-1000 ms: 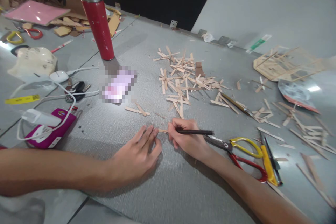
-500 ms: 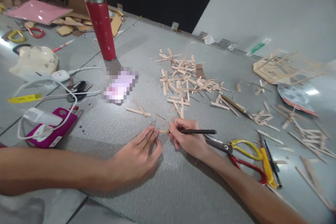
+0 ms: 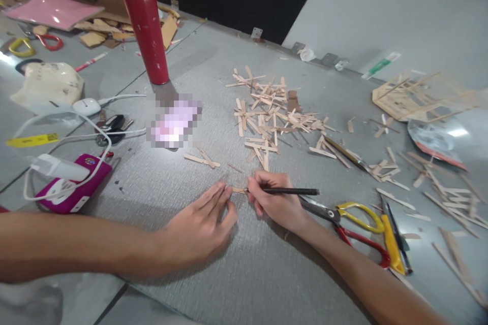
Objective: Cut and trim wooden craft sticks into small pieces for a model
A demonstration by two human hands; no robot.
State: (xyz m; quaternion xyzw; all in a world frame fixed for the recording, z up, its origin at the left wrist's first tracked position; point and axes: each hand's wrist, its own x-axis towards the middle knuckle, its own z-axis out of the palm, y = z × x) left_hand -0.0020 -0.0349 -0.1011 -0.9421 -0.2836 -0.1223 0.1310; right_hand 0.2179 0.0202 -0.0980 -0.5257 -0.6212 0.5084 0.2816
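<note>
My left hand (image 3: 202, 223) lies flat on the grey table (image 3: 247, 269), its stretched fingertips pressing down a small wooden stick (image 3: 239, 190). My right hand (image 3: 276, 199) is closed around a thin black pencil (image 3: 292, 191), with the tip touching that stick right beside my left fingertips. A heap of short wooden sticks (image 3: 269, 111) lies just beyond both hands.
Yellow-and-red scissors (image 3: 354, 223) and a yellow cutter (image 3: 392, 241) lie right of my right wrist. A red flask (image 3: 147, 30) stands at the back left. A magenta power bank with white cables (image 3: 72, 185), keys and a mouse sit left. A stick frame model (image 3: 415, 94) is far right.
Barely anything differs; both hands stay on the stick, and the view has drifted slightly.
</note>
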